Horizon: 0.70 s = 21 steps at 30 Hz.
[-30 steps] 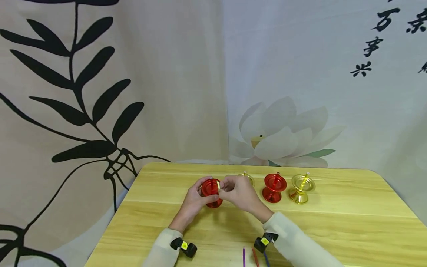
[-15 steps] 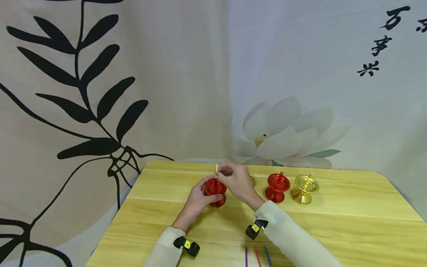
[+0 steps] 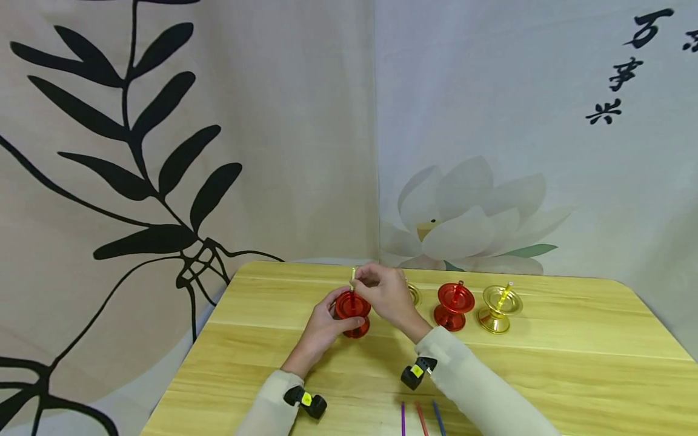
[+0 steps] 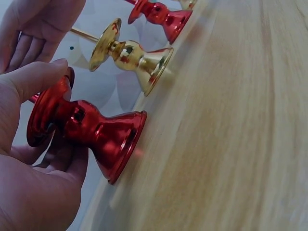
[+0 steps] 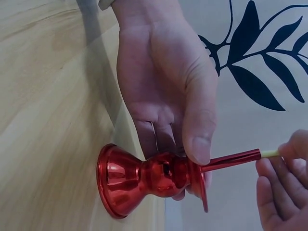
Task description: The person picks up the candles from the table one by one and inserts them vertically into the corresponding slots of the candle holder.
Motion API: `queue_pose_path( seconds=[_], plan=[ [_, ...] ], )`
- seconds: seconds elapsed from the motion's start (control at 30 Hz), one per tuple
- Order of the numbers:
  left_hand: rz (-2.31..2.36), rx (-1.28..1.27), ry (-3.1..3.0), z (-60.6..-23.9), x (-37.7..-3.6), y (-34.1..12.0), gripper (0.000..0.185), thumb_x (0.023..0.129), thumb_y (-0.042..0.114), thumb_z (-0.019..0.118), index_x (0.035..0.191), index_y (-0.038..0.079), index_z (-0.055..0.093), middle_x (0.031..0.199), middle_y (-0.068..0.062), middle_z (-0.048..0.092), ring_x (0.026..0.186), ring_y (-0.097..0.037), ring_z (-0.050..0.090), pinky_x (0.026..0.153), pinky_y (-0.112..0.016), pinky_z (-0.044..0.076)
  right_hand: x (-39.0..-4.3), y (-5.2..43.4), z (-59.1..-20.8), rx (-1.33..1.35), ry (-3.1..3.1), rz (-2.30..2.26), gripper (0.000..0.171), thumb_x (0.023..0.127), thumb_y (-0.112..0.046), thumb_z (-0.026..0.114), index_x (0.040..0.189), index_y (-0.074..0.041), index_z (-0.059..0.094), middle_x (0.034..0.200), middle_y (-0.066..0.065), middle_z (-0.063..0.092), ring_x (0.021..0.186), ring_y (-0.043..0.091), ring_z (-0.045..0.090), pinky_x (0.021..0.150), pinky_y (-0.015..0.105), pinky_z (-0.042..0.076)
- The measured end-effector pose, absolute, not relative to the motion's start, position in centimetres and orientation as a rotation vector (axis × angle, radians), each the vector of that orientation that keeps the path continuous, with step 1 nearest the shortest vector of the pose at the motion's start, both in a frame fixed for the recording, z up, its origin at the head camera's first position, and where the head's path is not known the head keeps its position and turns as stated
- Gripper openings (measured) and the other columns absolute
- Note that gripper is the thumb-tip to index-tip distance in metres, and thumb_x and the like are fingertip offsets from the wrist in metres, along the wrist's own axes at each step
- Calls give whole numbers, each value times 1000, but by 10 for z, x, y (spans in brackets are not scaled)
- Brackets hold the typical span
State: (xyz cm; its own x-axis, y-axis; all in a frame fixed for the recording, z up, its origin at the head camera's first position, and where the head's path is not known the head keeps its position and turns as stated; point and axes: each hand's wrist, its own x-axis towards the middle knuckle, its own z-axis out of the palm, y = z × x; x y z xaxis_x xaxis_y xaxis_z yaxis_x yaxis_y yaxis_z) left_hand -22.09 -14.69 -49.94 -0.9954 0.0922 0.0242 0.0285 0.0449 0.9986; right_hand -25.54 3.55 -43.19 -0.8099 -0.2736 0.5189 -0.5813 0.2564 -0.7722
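Observation:
A shiny red candle holder (image 3: pixel 357 330) stands on the table, gripped below its dish by my left hand (image 3: pixel 318 332). In the left wrist view, the thumb lies at the dish edge of this holder (image 4: pixel 103 132) and the fingers go round behind. My right hand (image 3: pixel 388 297) pinches a thin yellow candle (image 3: pixel 353 274) upright over the dish. Seen from the right wrist, the candle (image 5: pixel 270 154) has its lower end at the mouth of the red tube (image 5: pixel 233 159) that rises from the dish.
A gold candle holder (image 3: pixel 415 295) is partly hidden behind my right hand. Farther right stand another red holder (image 3: pixel 455 300) and a gold one (image 3: pixel 497 303). Near the front edge lie a purple stick (image 3: pixel 403 418), a red stick (image 3: pixel 422 419) and a blue stick (image 3: pixel 438 418).
My right hand has risen, bringing the yellow candle from the dish's right side to the top of the tube. The left hand keeps its grip on the red holder.

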Motion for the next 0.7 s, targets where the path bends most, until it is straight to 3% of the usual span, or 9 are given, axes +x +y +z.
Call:
queue_pose_path(
  seconds=[0.7],
  plan=[
    [2113,151,2259,-502,-222,-147,76,89,8,90,157,6,56,141,-16,69,131,-34,65,109,-47,55,-258,35,-434,888,-2235,1493,8,94,2,81,94,-5,77,90,3,81,83,20,80,77,42,67]
  ],
)
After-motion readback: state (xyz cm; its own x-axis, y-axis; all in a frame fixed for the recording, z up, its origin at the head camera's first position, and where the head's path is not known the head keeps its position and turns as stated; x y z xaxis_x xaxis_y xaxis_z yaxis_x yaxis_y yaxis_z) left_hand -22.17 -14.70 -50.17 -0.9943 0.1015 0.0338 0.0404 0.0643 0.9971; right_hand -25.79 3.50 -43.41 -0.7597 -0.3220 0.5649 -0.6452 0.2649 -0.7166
